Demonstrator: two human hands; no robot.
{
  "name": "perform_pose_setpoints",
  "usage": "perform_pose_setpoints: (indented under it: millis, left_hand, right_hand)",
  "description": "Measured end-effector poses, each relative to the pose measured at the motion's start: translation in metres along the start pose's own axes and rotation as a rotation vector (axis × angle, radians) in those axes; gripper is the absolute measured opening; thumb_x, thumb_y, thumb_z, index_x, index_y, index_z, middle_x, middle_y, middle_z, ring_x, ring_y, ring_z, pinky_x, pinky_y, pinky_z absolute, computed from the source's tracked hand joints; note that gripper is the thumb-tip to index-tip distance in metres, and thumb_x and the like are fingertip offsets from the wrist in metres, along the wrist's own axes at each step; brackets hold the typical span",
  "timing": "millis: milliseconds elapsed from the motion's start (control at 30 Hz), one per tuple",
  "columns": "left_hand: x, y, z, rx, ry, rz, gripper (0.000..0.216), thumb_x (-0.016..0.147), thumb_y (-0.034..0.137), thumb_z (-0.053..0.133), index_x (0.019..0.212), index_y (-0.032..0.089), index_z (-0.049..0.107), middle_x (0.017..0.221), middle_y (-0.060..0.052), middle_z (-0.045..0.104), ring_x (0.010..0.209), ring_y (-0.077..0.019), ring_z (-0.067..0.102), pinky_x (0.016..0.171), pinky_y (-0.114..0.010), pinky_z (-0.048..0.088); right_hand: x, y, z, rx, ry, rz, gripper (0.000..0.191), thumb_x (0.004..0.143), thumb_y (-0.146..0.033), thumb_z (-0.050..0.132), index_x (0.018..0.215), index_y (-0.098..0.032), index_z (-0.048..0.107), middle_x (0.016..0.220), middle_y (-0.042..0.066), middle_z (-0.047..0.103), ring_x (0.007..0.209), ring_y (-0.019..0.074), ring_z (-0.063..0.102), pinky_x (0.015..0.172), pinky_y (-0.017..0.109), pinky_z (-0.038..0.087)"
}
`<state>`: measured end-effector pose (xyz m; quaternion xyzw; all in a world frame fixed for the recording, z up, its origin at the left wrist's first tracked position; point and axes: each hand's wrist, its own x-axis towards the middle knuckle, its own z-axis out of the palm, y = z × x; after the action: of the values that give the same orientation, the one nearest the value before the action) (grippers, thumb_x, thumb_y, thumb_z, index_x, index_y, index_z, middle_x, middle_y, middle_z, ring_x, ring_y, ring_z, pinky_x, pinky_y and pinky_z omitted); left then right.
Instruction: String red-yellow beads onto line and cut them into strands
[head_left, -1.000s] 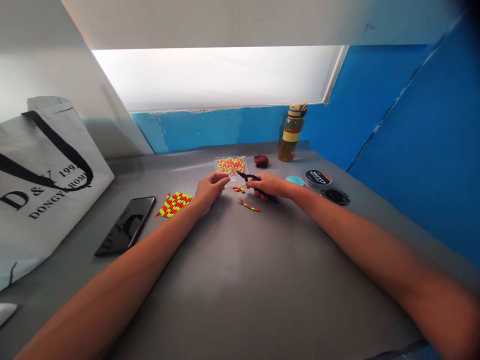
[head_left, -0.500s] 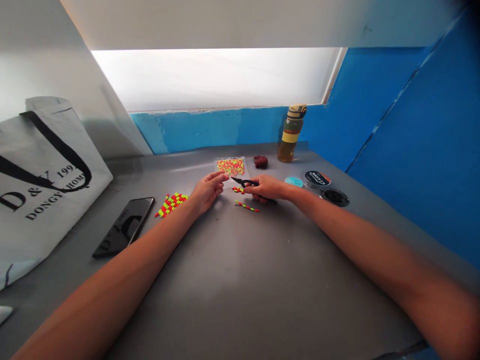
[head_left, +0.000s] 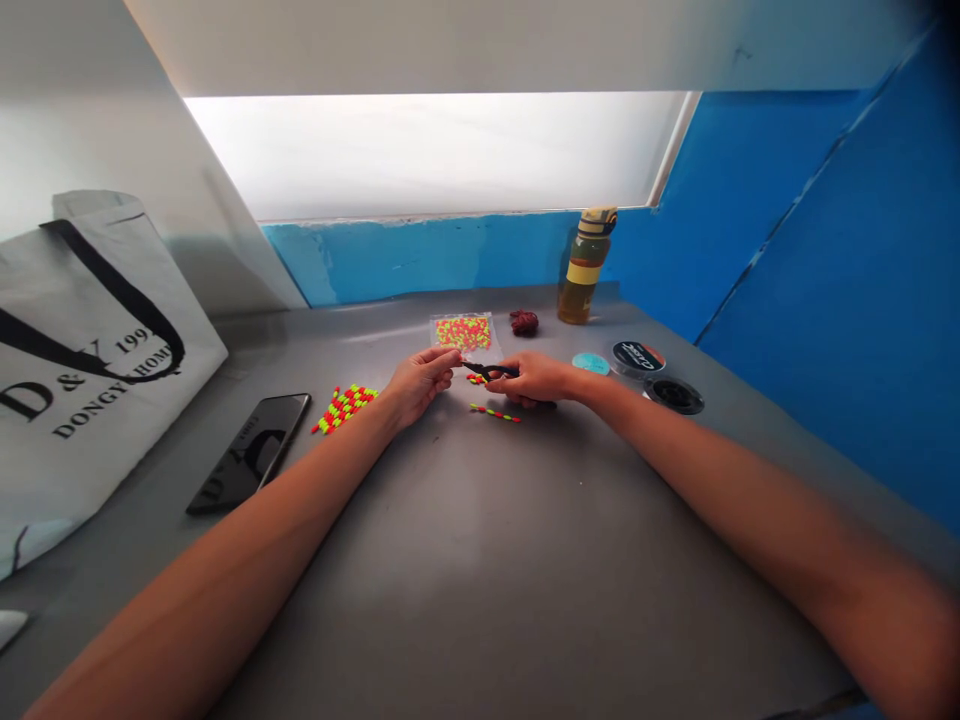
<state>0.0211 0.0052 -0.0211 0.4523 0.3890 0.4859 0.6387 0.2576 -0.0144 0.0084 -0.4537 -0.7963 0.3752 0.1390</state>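
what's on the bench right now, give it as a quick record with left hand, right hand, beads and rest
left hand: fingertips beside the tool's tip, any pinched item too small to tell
right hand: holding small black pliers
beads: clear bag of red and yellow-green beads, short bead string, patch of beads in rows
rest: smartphone, white tote bag, bottle, line spool

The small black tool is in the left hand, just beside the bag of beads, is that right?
No, it's the other hand: the head view shows the small black tool in the right hand, not the left hand. It is just beside the bag of beads, as you said.
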Motion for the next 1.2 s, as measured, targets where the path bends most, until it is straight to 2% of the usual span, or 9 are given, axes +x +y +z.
perform_pose_setpoints:
  millis: [567,1200]
  left_hand:
    - [-0.0041,0.0023,0.0027,0.062,-0.053,0.034,0.026,0.071,0.034,0.085,0.085,0.014,0.073,0.089,-0.006,0.069,0.060,-0.0055,0.046,0.054,-0.021,0.037]
    - [-0.0032,0.0009,0.0009,0.056,-0.067,0.046,0.027,0.071,0.034,0.084,0.086,0.015,0.072,0.089,-0.006,0.069,0.060,-0.0056,0.046,0.055,-0.021,0.038]
  right_hand:
    - [-0.0016,-0.0050,0.0015,-0.096,0.004,-0.005,0.036,0.089,-0.048,0.062,0.104,-0.016,0.072,0.062,0.001,0.063,0.052,0.0132,0.057,0.048,0.023,0.037]
    - [-0.0013,-0.0059,0.0023,-0.117,0.013,0.011,0.038,0.088,-0.048,0.062,0.107,-0.017,0.072,0.062,0.001,0.063,0.052,0.0138,0.057,0.049,0.023,0.037]
